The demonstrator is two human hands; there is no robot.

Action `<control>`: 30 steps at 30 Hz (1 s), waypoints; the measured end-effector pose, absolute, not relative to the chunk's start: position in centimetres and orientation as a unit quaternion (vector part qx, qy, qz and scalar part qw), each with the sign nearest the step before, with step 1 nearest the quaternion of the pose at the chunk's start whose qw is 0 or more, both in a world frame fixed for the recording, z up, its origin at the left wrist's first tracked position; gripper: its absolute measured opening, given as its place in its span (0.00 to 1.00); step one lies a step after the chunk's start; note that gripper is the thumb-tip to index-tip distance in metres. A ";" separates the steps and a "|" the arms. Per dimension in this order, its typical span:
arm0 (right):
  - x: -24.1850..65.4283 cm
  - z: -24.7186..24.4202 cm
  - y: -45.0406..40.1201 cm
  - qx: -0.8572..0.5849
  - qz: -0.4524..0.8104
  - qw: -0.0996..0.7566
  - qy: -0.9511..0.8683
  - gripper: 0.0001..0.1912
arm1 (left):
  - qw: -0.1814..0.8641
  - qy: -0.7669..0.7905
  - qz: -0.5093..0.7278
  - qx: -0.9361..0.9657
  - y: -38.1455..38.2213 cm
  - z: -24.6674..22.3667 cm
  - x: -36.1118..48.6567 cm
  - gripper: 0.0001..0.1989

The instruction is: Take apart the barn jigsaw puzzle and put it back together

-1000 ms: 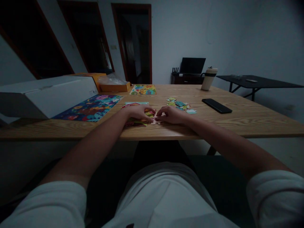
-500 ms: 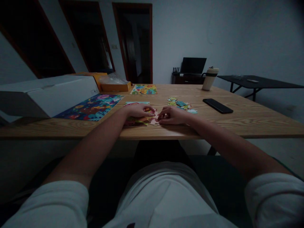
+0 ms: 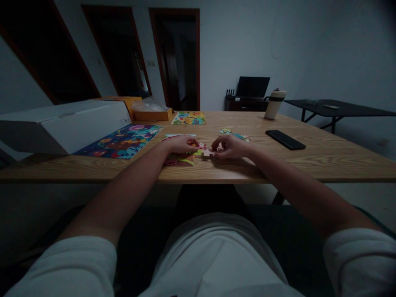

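A partly joined jigsaw puzzle (image 3: 178, 160) lies near the table's front edge, with red, brown and yellow-green parts showing. My left hand (image 3: 182, 144) rests over it from the left. Its thumb and fingers are closed at the puzzle's right side, on a pink and yellow piece. From the right, my right hand (image 3: 231, 147) pinches a pale pink puzzle piece (image 3: 206, 153) between thumb and curled fingers, beside that spot. Whether the pink piece is joined to the rest is too dim to tell. Behind the right hand lie loose puzzle pieces (image 3: 226, 131), partly hidden by it.
On the left, a dark blue picture sheet (image 3: 123, 140) lies beside a long white box (image 3: 83, 123). Behind are an orange tray (image 3: 153, 114) holding clear plastic and a yellow picture sheet (image 3: 189, 118). A phone (image 3: 285, 139) and a cream tumbler (image 3: 274, 105) are at right.
My right hand has shifted slightly right and back with the pale pink piece, its fingers more arched. More yellow-green shows between the hands. My left hand keeps nearly the same pose.
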State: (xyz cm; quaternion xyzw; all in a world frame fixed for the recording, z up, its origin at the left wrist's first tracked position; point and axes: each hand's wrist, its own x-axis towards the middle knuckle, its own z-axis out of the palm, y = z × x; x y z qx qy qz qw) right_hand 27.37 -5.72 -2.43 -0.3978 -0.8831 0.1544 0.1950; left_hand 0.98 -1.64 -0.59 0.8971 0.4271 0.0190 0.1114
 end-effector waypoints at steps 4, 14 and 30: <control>28.6 -3.2 -3.0 -0.494 0.097 0.232 -0.832 0.25 | 0.106 0.431 0.014 0.896 -1.4 -0.8 0.9 0.26; 29.2 -3.9 -2.0 -0.500 0.116 0.218 -0.830 0.19 | 0.096 0.425 0.018 0.900 -1.5 -0.7 1.0 0.26; 26.0 -2.9 0.2 -0.479 0.140 0.155 -0.853 0.22 | 0.146 0.442 -0.029 0.885 0.0 1.7 1.1 0.31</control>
